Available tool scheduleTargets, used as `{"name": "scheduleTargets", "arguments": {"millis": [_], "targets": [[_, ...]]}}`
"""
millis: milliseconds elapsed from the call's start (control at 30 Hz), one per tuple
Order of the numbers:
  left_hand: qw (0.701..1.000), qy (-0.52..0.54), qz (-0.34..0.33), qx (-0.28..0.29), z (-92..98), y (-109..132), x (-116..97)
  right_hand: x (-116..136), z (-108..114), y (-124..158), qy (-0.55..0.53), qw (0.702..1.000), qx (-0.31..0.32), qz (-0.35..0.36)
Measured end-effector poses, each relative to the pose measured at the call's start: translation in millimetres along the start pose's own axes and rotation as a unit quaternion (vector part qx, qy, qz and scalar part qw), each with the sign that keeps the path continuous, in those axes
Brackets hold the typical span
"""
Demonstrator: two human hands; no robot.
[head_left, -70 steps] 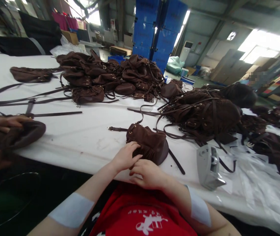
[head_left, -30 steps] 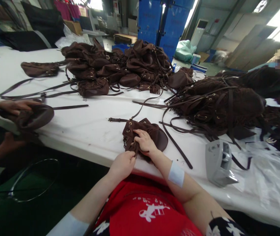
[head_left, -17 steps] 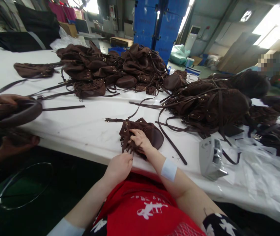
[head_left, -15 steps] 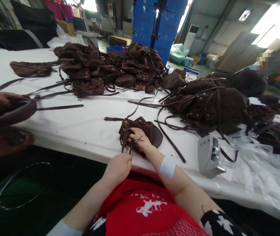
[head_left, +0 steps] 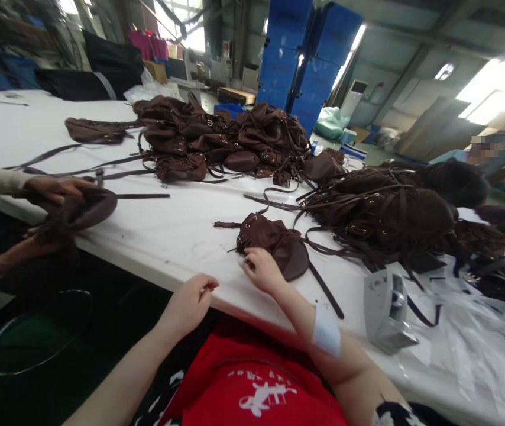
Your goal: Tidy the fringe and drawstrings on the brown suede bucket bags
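Single head-worn view is taken from above and behind left hand (head_left: 188, 303) and right hand (head_left: 262, 271), faced forward and down, both hands caught close, red garment (head_left: 252, 370) nearer still, white table (head_left: 190, 234) spread around them, blue boxes (head_left: 281, 62) framed far beyond.

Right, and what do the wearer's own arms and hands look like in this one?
Left hand and right hand are both ungloved, and the forearms are mostly bare. A pale blue patch sits on the right forearm; whether it wraps fully around isn't visible. A black sleeve with a white print shows higher on that arm.
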State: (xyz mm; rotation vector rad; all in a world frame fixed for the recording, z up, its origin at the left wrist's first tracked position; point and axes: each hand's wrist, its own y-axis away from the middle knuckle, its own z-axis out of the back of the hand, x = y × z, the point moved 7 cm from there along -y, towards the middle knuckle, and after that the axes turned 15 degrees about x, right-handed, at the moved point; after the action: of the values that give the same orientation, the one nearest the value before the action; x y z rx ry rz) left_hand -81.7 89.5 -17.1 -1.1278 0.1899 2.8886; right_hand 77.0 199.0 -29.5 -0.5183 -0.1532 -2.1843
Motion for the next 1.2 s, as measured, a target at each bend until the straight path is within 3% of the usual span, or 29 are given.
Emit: {"name": "scheduleTargets", "arguments": {"millis": [100, 167, 200, 333, 400, 467, 533, 633, 900, 1033, 1200], "targets": [[0.997, -0.024, -0.067, -0.013, -10.9, -44.2, -11.3, 44.9, -15.5, 24.6, -0.014, 0.987, 0.120, 0.111], [0.993, -0.059, -0.098, -0.013, -21.2, -74.2, -20.2, 53.8, -7.2, 35.4, -0.018, 0.982, 0.133, 0.131], [0.990, -0.081, -0.111, -0.005, -27.6, -88.3, -25.9, 49.1, 4.7, 36.8, -0.017, 0.987, 0.108, 0.116], [0.975, -0.183, -0.110, 0.059, -57.5, -133.5, -49.6, -7.8, 62.0, 27.5, 0.056, 0.998, -0.025, -0.018], [0.971, -0.204, -0.098, 0.080, -68.1, -147.1, -59.4, -43.8, 70.7, 19.2, 0.099, 0.991, -0.019, -0.090], [0.969, -0.205, -0.095, 0.094, -74.3, -154.2, -66.1, -74.3, 61.6, 11.5, 0.117, 0.983, 0.030, -0.136], [0.967, -0.209, -0.094, 0.112, -77.6, -154.8, -66.7, -94.3, 45.2, 6.1, 0.120, 0.978, 0.072, -0.154], [0.963, -0.211, -0.089, 0.139, -78.4, -141.8, -56.7, -107.0, 27.1, 2.0, 0.110, 0.978, 0.085, -0.153], [0.965, -0.199, -0.036, 0.167, -77.0, -78.3, -29.1, -99.6, 15.6, 4.6, 0.052, 0.989, 0.075, -0.120], [0.981, -0.119, -0.012, 0.152, -79.9, -69.6, -32.8, -94.4, 11.5, 4.4, 0.052, 0.989, 0.059, -0.126], [0.984, -0.049, -0.056, 0.161, -83.9, -69.3, -48.1, -95.6, 9.0, 5.3, 0.054, 0.988, 0.037, -0.140]]}}
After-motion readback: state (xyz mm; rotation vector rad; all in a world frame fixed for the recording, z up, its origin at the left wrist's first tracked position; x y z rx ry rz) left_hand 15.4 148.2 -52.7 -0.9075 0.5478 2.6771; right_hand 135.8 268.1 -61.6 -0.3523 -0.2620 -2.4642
